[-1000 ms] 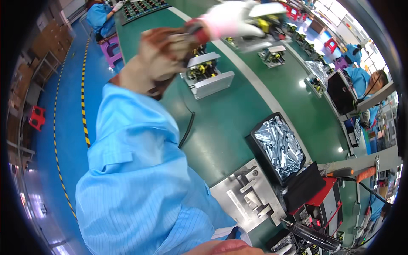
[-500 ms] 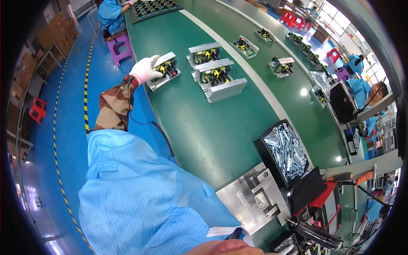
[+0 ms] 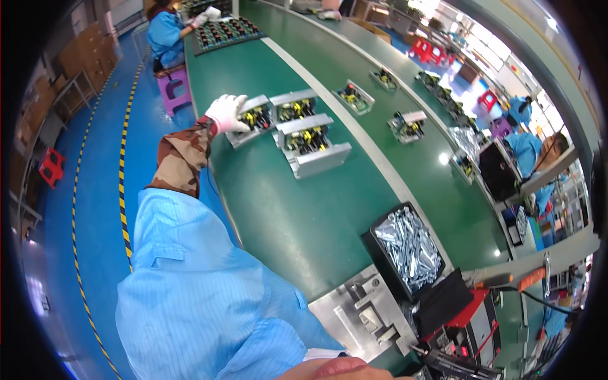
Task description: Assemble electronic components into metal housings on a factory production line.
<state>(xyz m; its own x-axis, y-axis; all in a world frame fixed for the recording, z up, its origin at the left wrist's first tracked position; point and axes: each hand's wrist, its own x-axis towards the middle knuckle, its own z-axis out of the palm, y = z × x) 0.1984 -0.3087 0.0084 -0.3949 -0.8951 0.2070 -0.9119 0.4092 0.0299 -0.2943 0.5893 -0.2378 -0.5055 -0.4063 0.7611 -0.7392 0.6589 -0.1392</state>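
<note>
Ok so, using the steel fixture (image 3: 351, 326) as my landmark: closest in, it sits flat on the green tabletop (image 3: 272, 240), with a red-and-black box (image 3: 484, 316) just right of it and a black bin (image 3: 380, 263) full of metal strips (image 3: 408, 247) just past its far right corner. Now the bit that matters: the circuit module (image 3: 256, 120) is on the tabletop well up and to the left of the fixture, and the gloved left hand (image 3: 228, 115) is right at its left side. So the module lies immediately right of the grip, its long axis running roughly sideways as far as I can judge, that far end angled up a touch. Left hand is clearly the nearer one; can't make out the right hand. The grip looks fairly wide, fingers and thumb parted at the module's edge, not wrapped round it. Arm's stretched way out, camo cuff (image 3: 183, 161) poking from a blue sleeve (image 3: 209, 253), wrist turned inward. Two more modules, one nearer (image 3: 310, 145) and one farther (image 3: 296, 109), sit just right of that one, also up-left of the fixture. Farthest out, same direction, a blue-clad co-worker (image 3: 166, 35) sits by a batch of small boards (image 3: 228, 31).
</note>
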